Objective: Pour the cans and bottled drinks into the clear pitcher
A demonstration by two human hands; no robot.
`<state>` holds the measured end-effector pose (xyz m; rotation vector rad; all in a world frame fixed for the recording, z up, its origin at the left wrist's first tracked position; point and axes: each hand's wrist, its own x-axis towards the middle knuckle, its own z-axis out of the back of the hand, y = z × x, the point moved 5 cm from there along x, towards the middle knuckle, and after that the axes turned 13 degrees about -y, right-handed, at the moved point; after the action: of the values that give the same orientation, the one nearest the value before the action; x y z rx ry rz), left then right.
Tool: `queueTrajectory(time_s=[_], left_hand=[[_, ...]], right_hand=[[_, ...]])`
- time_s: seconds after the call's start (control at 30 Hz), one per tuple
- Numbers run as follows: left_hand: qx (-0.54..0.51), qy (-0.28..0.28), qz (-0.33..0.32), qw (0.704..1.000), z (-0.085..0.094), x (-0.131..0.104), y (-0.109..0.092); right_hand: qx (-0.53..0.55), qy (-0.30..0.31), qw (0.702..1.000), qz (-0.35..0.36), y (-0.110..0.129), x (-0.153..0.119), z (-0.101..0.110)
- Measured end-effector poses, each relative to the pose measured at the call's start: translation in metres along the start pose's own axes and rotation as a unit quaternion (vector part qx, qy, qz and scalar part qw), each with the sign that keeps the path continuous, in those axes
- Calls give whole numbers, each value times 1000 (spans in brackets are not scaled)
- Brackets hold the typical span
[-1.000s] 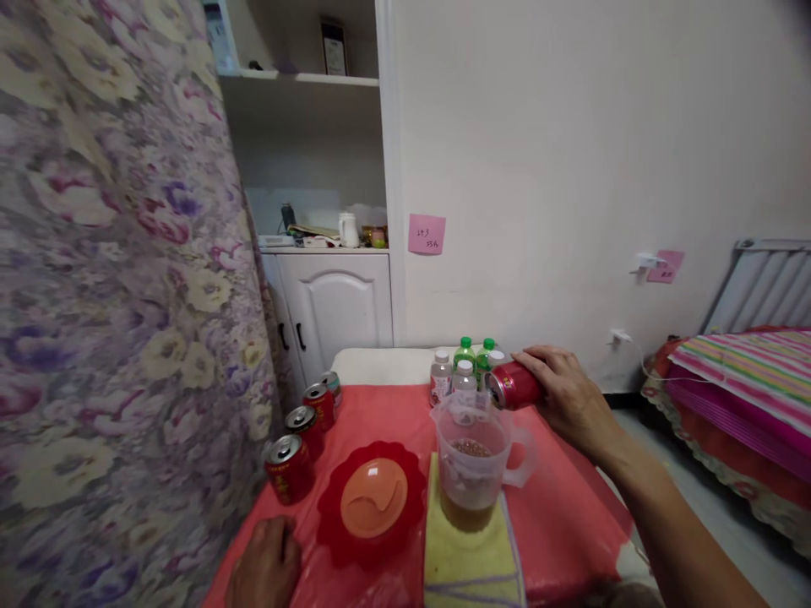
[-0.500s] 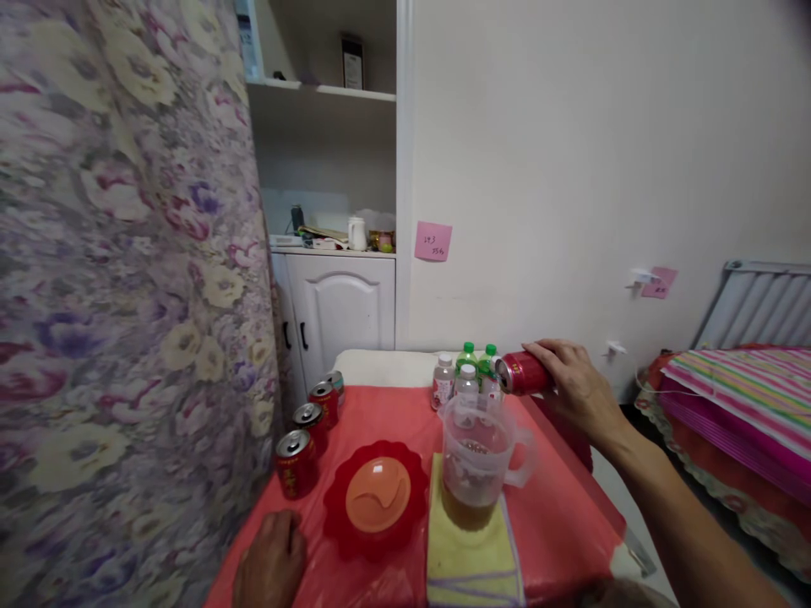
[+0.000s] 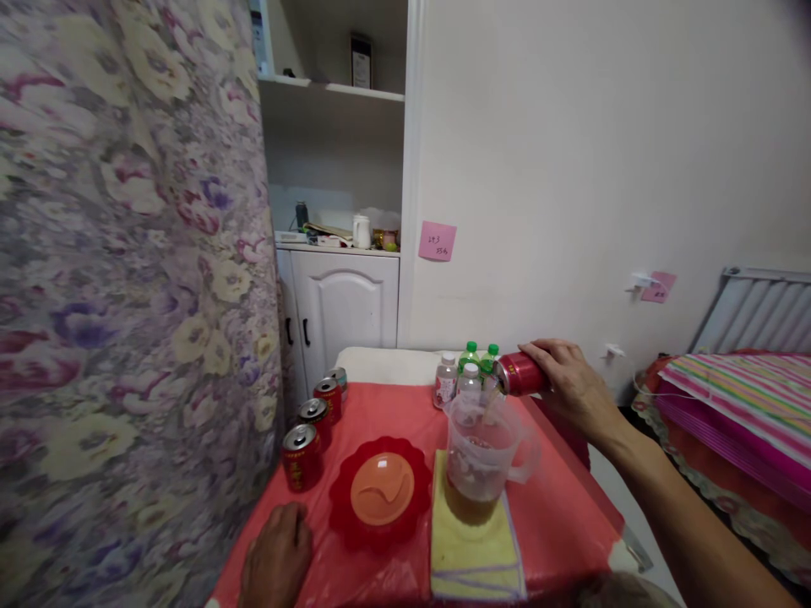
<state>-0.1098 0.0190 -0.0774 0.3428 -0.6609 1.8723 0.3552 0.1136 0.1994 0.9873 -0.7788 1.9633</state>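
Reaching in from the right of the head view, the right hand (image 3: 561, 371) wraps firmly round a red can (image 3: 525, 374), tipped above the pitcher (image 3: 478, 464) — a thin stream (image 3: 492, 407) now shows, unlike half a second ago. The left hand (image 3: 277, 553) lies curled near the red tablecloth's (image 3: 557, 515) left edge; whether it grips anything, I cannot tell. Bare cloth stretches from the pitcher's handle to the right edge — standing cans (image 3: 302, 464) line the left.

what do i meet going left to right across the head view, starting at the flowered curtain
Curtain → left hand → red plate → jug → tipped can → right hand → bed.
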Motion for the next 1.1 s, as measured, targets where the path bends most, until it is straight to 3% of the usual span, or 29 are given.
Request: queueTrajectory(time_s=[1.1], left_hand=[[5, 19, 4, 1000, 11, 0, -10]], right_hand=[[-17, 2, 998, 60, 7, 14, 10]])
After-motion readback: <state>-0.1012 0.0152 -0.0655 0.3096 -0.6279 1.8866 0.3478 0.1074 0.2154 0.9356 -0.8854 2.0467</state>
